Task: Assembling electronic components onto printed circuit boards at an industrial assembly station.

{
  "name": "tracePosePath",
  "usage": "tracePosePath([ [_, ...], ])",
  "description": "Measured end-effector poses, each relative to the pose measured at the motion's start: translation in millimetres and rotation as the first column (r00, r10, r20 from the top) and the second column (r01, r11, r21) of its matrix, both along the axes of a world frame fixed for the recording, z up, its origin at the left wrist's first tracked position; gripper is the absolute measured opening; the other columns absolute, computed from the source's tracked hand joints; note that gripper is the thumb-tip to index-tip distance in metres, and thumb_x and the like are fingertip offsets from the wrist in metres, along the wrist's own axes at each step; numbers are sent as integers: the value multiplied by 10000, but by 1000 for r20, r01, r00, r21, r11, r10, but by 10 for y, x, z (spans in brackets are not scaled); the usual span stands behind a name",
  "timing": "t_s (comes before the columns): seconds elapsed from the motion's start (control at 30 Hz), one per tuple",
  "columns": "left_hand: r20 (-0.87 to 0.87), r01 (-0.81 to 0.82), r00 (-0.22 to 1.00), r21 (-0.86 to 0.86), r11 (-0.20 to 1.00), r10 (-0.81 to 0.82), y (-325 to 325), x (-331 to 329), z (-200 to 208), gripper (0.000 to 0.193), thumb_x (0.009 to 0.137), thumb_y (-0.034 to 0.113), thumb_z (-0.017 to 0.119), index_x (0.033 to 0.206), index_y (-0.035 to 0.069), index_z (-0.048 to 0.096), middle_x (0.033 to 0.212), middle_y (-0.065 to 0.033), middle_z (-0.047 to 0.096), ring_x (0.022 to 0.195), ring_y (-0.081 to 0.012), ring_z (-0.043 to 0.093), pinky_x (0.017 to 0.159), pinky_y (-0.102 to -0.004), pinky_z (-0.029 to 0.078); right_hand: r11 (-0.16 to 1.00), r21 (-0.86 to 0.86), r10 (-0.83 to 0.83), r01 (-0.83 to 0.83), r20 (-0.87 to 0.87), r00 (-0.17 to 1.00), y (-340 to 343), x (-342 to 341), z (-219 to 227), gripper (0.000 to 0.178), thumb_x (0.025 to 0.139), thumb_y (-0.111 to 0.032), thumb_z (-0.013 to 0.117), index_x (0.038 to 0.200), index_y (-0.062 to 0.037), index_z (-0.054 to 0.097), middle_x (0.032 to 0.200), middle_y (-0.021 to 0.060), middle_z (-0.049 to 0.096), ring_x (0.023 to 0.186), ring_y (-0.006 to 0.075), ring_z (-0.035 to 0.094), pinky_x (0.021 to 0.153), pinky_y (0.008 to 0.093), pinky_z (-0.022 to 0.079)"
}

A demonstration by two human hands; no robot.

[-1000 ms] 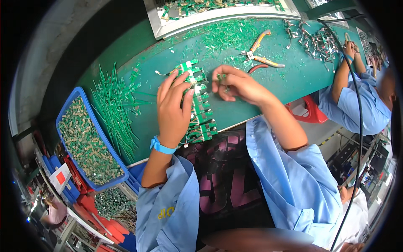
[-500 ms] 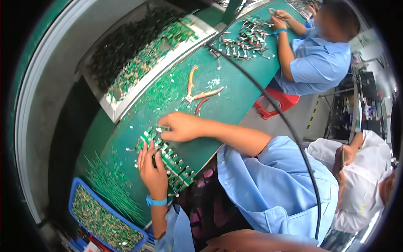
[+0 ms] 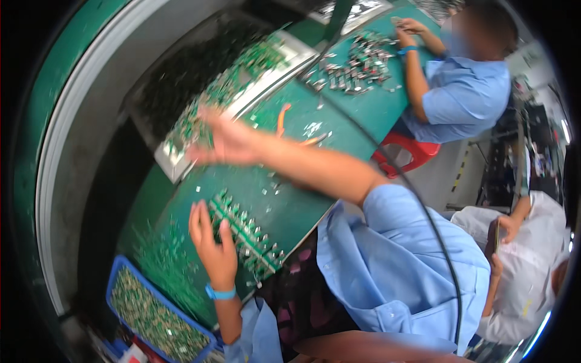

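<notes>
A long green circuit board panel (image 3: 245,235) with small metal parts along both sides lies on the green table. Beside its far left end rests my left hand (image 3: 213,245), fingers stretched out and thumb apart, close to the panel's edge. My right hand (image 3: 229,142) is raised over the near rim of the metal-edged tray, its fingers spread and smeared by motion; I make out nothing held in it. Behind my right forearm, orange-handled pliers (image 3: 282,120) lie partly hidden. The tray (image 3: 173,164) holds a heap of small green boards (image 3: 233,85).
A blue bin (image 3: 113,284) full of small boards stands at the lower left, next to thin green strips (image 3: 163,266). A black cable (image 3: 387,156) crosses the view. A co-worker (image 3: 463,91) handles parts at the far right, near a pile of small assemblies (image 3: 357,66).
My right hand has left the panel and swung up and left to the tray, its fingers spreading. My left hand has shifted slightly outward from the panel.
</notes>
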State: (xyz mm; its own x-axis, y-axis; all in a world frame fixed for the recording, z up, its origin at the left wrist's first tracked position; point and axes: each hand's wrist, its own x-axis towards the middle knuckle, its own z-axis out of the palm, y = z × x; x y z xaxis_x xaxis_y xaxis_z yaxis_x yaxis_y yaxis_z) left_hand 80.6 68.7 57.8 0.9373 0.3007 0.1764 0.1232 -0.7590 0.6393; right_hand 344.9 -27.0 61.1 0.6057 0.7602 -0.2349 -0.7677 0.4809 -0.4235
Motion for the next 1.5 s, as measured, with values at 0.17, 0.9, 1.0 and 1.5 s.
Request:
tracePosePath([
  [0.17, -112, 117, 989, 212, 970, -95, -14, -110, 3, 717, 1031, 189, 734, 1673, -9, 485, 1778, -190, 434, 1666, -454, 343, 1374, -594, 213, 538, -190, 327, 821, 945, 5, -249, 966, -49, 590, 1020, -369, 777, 1479, -30, 628, 1351, 165, 734, 1096, 362, 728, 993, 458, 591],
  [0.9, -34, 62, 998, 202, 977, -57, 11, -153, -443, 687, 1024, 344, 715, 1642, 91, 554, 1807, -125, 405, 1689, -307, 338, 1367, -664, 140, 484, -491, 875, 724, 274, -399, -1168, -353, 686, 570, 826, -259, 880, 1349, -107, 712, 1118, 80, 652, 1001, 298, 651, 929, 415, 533],
  [1.0, -31, 70, 997, 213, 975, -65, 25, -143, -436, 689, 1025, 340, 713, 1649, 99, 550, 1814, -118, 394, 1693, -304, 330, 1370, -656, 137, 617, -355, 787, 702, 302, -539, -989, -494, 703, 532, 844, -261, 871, 1331, -111, 718, 1069, 75, 641, 966, 284, 643, 905, 407, 531],
  [1.5, 52, 28, 998, 195, 980, -39, 10, -173, -479, 644, 1012, 329, 723, 1593, 80, 604, 1791, -134, 430, 1681, -296, 353, 1354, -625, 214, 180, -637, 960, 749, -52, -275, -737, -761, 882, 550, 823, -293, 881, 1313, -95, 728, 1096, 81, 637, 986, 262, 623, 893, 390, 501],
])
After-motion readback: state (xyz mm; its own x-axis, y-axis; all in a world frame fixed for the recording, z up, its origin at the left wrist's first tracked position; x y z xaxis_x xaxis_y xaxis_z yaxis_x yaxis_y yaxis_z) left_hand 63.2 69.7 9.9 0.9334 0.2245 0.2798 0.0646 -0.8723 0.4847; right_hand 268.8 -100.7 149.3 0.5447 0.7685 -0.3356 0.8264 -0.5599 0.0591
